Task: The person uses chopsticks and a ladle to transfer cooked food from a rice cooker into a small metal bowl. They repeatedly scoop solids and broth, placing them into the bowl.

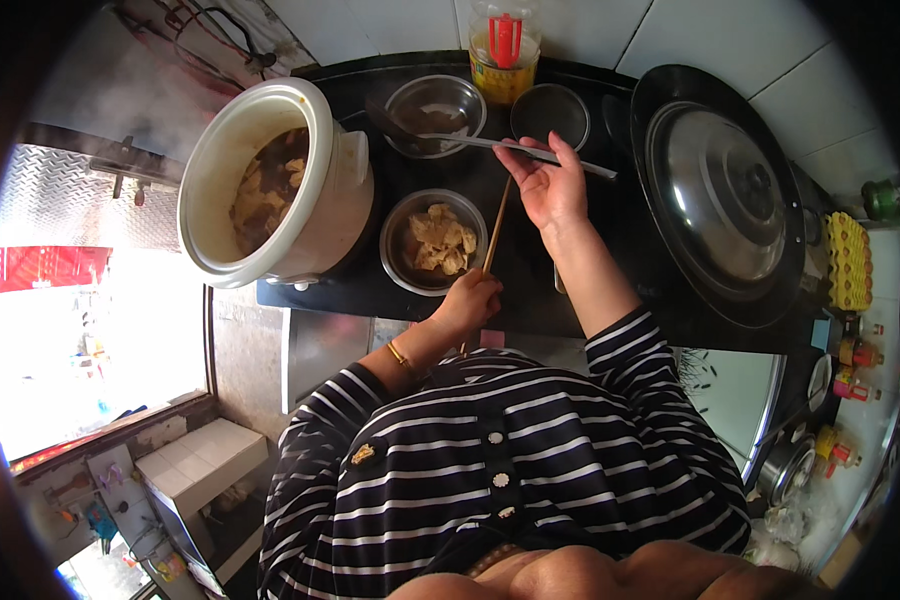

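Observation:
My left hand grips a pair of thin wooden chopsticks that point away from me. Just beyond it sits a steel bowl with pieces of pale brown cooked food, perhaps tofu or meat. My right hand, palm turned up, holds the metal handle of a long cooking utensil between thumb and fingers. Its dark head lies over the left rim of a second steel bowl, which has a little liquid inside. On the left, a cream-coloured deep pot contains dark broth and more such pieces.
A wok with a domed steel lid occupies the right of the black stove top. At the back stand an oil bottle with a red handle and a round dark dish. Egg trays are far right. Steam rises at left.

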The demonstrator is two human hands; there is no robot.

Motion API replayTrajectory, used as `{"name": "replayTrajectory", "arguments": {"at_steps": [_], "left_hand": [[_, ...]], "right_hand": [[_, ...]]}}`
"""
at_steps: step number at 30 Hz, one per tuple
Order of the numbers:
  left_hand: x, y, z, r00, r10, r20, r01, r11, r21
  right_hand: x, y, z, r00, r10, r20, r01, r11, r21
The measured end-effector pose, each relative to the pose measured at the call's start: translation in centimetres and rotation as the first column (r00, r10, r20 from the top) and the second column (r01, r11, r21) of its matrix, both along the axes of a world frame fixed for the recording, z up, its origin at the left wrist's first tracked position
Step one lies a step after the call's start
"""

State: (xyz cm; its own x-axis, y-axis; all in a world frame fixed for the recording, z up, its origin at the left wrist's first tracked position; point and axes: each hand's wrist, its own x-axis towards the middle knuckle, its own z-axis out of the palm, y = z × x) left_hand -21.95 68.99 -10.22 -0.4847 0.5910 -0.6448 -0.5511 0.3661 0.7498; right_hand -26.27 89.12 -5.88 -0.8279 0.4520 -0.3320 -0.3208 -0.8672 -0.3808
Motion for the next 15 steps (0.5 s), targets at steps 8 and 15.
{"name": "replayTrajectory", "arguments": {"at_steps": [8,15], "left_hand": [[0.3,6.6,-7.9,0.977,0.04,-0.209,-0.067,0.99,-0.123],[-0.1,10.5,-5.7,0.91,-0.035,-0.413,-0.115,0.935,-0.334]], "right_hand": [[2.2,0.2,1.5,0.995,-0.033,-0.099,0.044,0.993,0.11],[3.6,1.0,1.2,0.994,-0.06,-0.092,0.067,0.994,0.083]]}}
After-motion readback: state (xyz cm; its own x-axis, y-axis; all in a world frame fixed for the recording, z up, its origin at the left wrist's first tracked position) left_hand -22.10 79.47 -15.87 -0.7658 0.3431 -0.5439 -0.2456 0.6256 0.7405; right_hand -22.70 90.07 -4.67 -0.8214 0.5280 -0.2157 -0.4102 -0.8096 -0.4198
